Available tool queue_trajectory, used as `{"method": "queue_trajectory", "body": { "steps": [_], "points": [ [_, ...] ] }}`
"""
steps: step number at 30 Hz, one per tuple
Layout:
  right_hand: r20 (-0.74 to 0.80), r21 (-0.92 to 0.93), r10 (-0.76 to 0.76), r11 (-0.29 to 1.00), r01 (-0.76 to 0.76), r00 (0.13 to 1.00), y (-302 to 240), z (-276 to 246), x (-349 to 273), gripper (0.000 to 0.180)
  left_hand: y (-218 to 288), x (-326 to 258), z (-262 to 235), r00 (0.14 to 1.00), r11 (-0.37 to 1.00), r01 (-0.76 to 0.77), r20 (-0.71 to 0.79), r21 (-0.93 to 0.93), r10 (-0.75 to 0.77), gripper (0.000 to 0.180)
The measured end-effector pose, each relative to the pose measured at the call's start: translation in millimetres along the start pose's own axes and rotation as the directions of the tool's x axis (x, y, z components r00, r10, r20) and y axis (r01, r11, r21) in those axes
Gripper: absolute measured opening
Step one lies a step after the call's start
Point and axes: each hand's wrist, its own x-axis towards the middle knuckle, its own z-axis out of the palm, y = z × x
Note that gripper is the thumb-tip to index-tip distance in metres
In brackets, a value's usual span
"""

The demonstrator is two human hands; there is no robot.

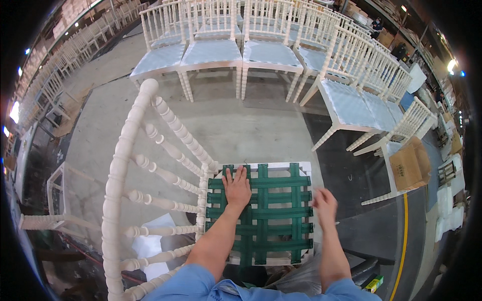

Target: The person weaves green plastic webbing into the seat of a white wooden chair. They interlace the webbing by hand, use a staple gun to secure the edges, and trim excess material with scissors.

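In front of me stands a cream wooden chair with a turned spindle back [124, 145] on its left side. Its seat frame [306, 173] carries dark green webbing straps [281, 213], woven over and under with square gaps between them. My left hand [237, 189] lies flat on the upper left of the webbing, fingers spread. Just beyond the seat's right edge, my right hand [325, 203] is raised with its fingers curled in. Some blur covers those fingertips, and whatever they may hold is too small to make out.
Rows of matching chairs with pale blue-white seats [211, 52] stand across the far side and right. A cardboard box [409, 164] rests on one chair at right. A bare chair frame [60, 200] is at left. White sheets [150, 243] lie below the chair back.
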Motion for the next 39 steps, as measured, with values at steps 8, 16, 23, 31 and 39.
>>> {"method": "queue_trajectory", "body": {
  "steps": [8,16,23,31,39],
  "points": [
    [-0.704,-0.691,-0.173,0.388,-0.609,0.688,92,-315,-284,0.017,21,6,-6,1.0,1.0,-0.014,0.026,-0.008,0.014,0.053],
    [-0.695,-0.446,0.473,0.308,-0.841,0.542,98,-308,-356,0.048,18,8,-12,0.996,1.0,-0.012,0.085,0.011,0.011,0.053],
    [-0.615,-0.476,0.414,0.483,-0.735,0.671,79,-299,-340,0.058,13,4,-14,0.997,1.0,-0.024,0.078,0.013,0.023,0.053],
    [-0.484,-0.714,0.093,0.533,-0.454,0.87,67,-287,-317,0.05,7,5,-8,0.999,0.999,-0.037,0.012,0.007,0.037,0.053],
    [-0.107,0.07,0.247,0.968,-0.24,0.963,-56,-176,-190,0.037,10,6,-1,0.999,0.997,-0.034,0.0,-0.076,0.035,0.053]
  ]
}}
